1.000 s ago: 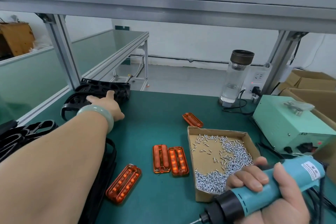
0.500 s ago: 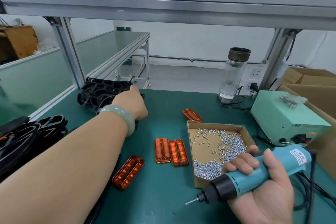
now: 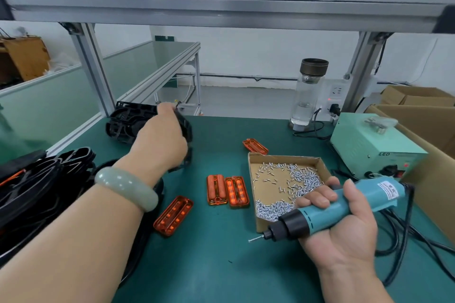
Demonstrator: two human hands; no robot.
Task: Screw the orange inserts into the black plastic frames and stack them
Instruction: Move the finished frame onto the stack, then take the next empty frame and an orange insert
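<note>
Fig.: L hand [image 3: 160, 140], fingers curled round top black plastic frame [image 3: 134, 112], far-left stack; R hand [image 3: 339, 226] grips teal electric screwdriver [image 3: 327, 209]. Lift frame level, set beside translucent orange rectangular inserts [image 3: 227, 190] mid-desk [image 3: 221, 265].

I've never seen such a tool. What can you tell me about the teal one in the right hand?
The electric screwdriver is a teal plastic barrel with a black collar, a thin metal bit and a white label. The right hand grips it, bit pointing down-left above the green mat. A black cable leaves its rear.
</note>
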